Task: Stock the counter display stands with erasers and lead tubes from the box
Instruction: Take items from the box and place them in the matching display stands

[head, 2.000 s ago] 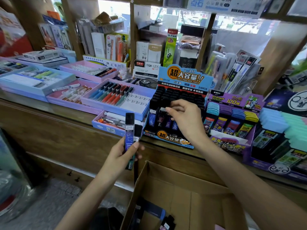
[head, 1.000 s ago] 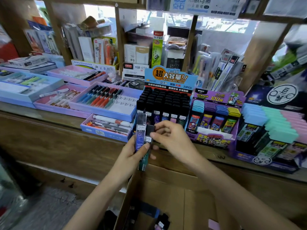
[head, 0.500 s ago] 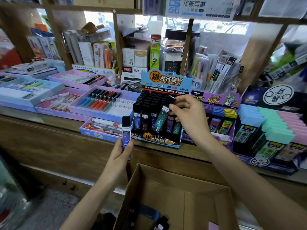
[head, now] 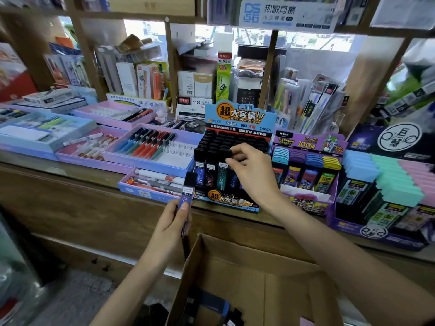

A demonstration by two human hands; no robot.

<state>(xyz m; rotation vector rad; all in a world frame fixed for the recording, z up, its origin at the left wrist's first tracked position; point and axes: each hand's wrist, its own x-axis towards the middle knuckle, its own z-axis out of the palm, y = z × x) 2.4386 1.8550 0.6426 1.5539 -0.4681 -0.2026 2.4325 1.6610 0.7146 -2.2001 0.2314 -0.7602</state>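
A teal lead tube (head: 222, 171) stands in the front row of the blue display stand (head: 239, 117) on the counter (head: 70, 177). The right hand (head: 250, 172) pinches its black cap between thumb and fingertips. That hand covers the right half of the row, so how many slots there are filled cannot be told. The left hand (head: 168, 228) grips a purple tube (head: 188, 189) upright just in front of the stand's left corner, and its lower end is hidden by the fingers. Below, the cardboard box (head: 254, 274) is cut off by the frame edge, its dark contents hard to make out. Purple eraser stands (head: 306, 143) sit just to the right.
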